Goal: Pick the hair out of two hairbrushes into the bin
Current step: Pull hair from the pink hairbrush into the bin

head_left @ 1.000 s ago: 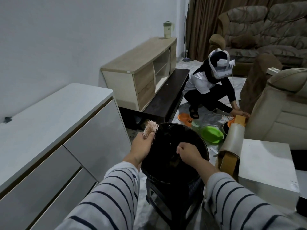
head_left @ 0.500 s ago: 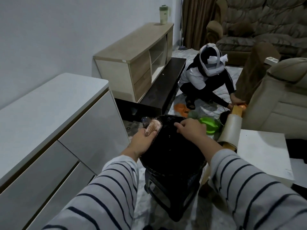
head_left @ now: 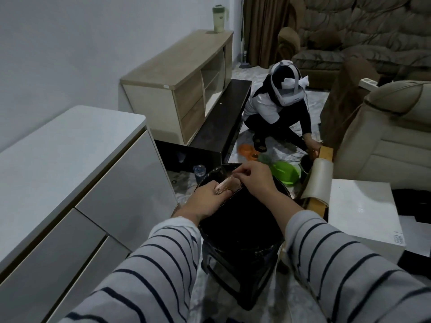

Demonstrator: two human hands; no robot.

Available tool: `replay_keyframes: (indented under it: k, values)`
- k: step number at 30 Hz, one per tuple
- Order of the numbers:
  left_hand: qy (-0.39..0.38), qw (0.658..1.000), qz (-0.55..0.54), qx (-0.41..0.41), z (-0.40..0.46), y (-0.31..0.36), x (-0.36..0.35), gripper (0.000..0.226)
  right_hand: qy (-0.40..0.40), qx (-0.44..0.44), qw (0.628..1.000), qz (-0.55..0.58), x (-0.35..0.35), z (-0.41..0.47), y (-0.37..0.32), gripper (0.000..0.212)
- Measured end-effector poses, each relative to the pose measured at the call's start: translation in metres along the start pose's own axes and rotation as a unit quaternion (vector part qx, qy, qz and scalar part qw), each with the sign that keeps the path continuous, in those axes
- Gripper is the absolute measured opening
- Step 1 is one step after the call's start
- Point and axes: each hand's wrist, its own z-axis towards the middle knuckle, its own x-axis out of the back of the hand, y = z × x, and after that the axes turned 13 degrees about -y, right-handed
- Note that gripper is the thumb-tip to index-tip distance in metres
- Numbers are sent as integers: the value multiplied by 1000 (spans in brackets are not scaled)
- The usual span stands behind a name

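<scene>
A pink hairbrush (head_left: 225,185) with dark bristles is held over the near-left rim of the black bin (head_left: 242,220). My left hand (head_left: 205,201) grips the brush from below, bristles turned to the right. My right hand (head_left: 253,180) has its fingertips pinched at the top end of the brush head, on the bristles. Whether hair is between those fingers is too small to tell. The bin stands on a dark stool (head_left: 235,276). A second hairbrush is not visible.
A white sideboard (head_left: 70,183) runs along my left. A white box-like table (head_left: 363,210) stands to the right, with a rolled mat (head_left: 317,180) beside it. A person (head_left: 277,108) crouches on the floor ahead among green and orange bowls. Sofas fill the back right.
My right hand rose out of the bin and came left to the brush head, where it now pinches the bristles. My left hand tilted the brush over the bin rim.
</scene>
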Motion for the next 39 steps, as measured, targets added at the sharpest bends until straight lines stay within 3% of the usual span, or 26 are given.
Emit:
replay_keyframes:
  k: [3,5,8,11,15,19,22,26,29,33,39]
  values:
    - [-5,1000,-10,4,0,-5,2,35,33,-26,996,80,4,1,-3,12]
    - [-10,1000,-10,7,0,-9,4,34,35,-68,978,196,7,3,-5,10]
    - [-1,1000,-22,17,0,-13,5,32,8,-115,901,419,12,3,-11,13]
    - [-4,1000,-10,19,-1,-11,7,38,-19,-115,862,493,10,0,-14,20]
    - [12,999,-32,25,-8,-4,11,56,-39,-112,889,442,-3,2,-11,20]
    - [59,997,23,39,-5,-9,17,46,-37,-106,922,370,-3,3,-7,21]
    - [82,995,41,47,-2,-12,21,44,-69,-79,970,221,-7,-2,0,13]
    - [80,995,47,45,-2,-9,22,44,-97,-43,994,12,-15,-9,5,28]
    - [67,996,50,33,-3,-6,18,41,-54,-38,991,-116,-17,-10,10,33]
    - [38,996,74,28,-4,0,10,39,-18,-28,942,-335,-17,-15,12,30]
    - [32,996,81,16,-1,4,8,44,-62,-116,916,-379,-15,-23,27,23]
